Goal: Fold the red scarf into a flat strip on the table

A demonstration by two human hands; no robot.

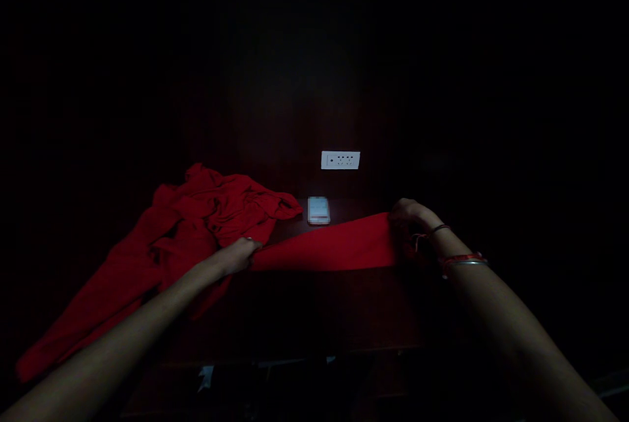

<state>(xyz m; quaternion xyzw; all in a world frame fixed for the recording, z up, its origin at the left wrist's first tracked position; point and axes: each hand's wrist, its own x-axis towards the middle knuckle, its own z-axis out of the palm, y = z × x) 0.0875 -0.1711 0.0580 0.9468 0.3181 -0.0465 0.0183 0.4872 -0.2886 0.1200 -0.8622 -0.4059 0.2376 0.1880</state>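
Red cloth (334,245) spanned the middle of the scene, drawn out in a flat band between the person's two hands, over the near part of the dark surface (291,228). The left hand (240,255) had its fingers pinched on the band's left end; the right hand (410,210) was curled at the far right corner, its fingers apparently closed on the fabric, though shadow hid the exact grip. A rumpled red heap (226,206) lay to the left, one long fold trailing toward the near left; whether it joined the band behind the left hand could not be told. Judged by its folds, the material was light, soft and limp, hardly fragile, likely to sag or crease if slackened; best hold seemed to be at the two end corners, with even tension. Beyond the band, a phone (318,210) with a lit screen lay on the surface, near the far wall (295,127). A white socket plate (341,160) showed on that wall, above and slightly right of the phone. The room was very dark; its outer parts were unreadable.
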